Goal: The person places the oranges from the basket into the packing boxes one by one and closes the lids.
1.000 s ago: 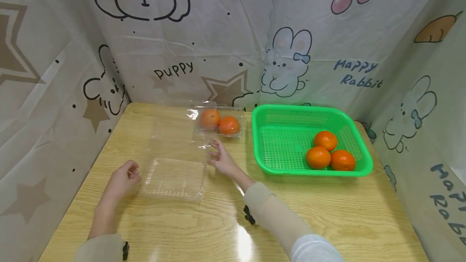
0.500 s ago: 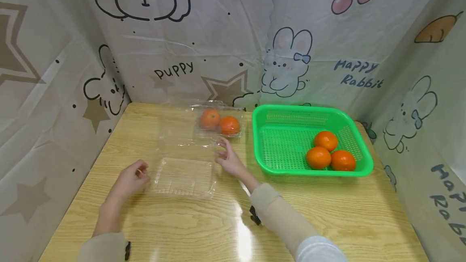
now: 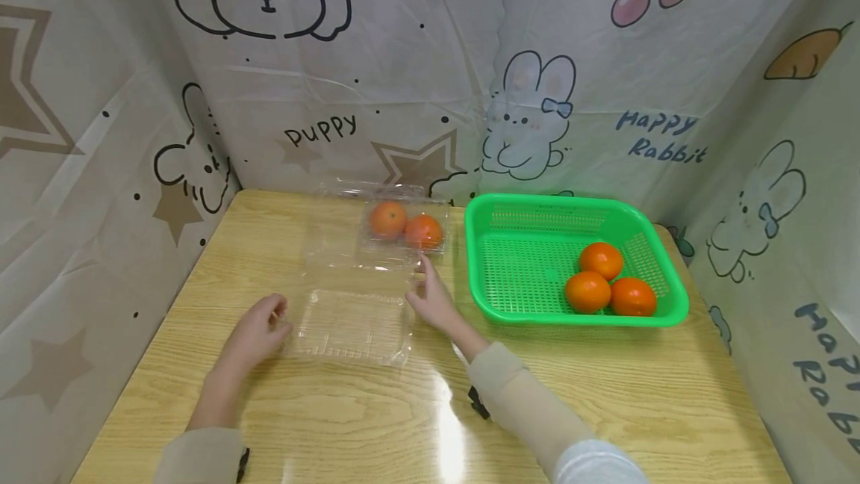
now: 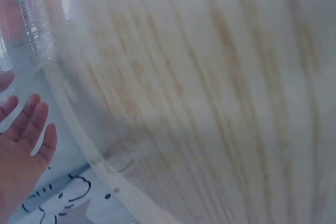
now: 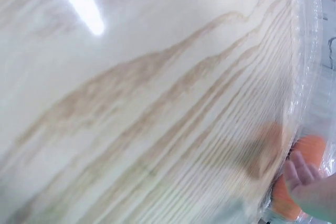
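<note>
A clear plastic clamshell box [image 3: 356, 323] lies opened out on the table, its lid raised at the far side. My left hand [image 3: 258, 329] is at the box's left edge, and in the left wrist view its fingers are apart and loosely bent. At the right edge is my right hand [image 3: 433, 299], its fingers reaching forward near the hinge. Behind the lid stands a second clear box [image 3: 440, 208] with two oranges [image 3: 388, 220] inside, partly seen through the plastic. The right wrist view shows the right hand's fingers [image 5: 300, 169] overlapping those oranges.
A green plastic basket [image 3: 517, 317] stands at the back right with three oranges [image 3: 587, 292] in its right part. The wooden table [image 3: 349, 424] is bounded by a printed cloth [image 3: 416, 81] at the back and both sides.
The opened clamshell box has slid to the right across the table, and both hands have moved right along with it. The basket and the box with oranges have stayed put.
</note>
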The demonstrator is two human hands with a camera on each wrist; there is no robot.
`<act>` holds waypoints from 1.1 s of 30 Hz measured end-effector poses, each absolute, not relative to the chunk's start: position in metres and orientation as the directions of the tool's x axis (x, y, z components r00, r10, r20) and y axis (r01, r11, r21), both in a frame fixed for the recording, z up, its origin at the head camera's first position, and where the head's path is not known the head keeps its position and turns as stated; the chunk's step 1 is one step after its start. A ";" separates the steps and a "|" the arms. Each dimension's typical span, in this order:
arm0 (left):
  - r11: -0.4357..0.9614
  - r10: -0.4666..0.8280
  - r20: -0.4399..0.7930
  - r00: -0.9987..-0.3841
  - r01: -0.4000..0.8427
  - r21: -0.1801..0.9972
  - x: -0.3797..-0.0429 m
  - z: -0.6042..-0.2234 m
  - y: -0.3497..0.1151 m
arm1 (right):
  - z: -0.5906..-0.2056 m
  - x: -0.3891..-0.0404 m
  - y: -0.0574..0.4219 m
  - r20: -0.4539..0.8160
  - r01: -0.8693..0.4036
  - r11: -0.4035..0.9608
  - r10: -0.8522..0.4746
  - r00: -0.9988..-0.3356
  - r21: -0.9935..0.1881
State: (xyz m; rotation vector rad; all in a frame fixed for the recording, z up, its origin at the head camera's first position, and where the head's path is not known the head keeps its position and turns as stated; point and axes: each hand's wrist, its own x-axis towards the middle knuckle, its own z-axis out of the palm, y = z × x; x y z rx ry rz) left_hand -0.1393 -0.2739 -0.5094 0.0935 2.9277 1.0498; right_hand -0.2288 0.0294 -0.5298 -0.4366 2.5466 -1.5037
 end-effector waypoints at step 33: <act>0.921 0.080 0.005 -0.997 0.075 0.381 -0.147 -0.519 -0.241 | -0.518 -0.221 0.043 0.113 -0.218 0.822 -0.187 -0.976 -0.526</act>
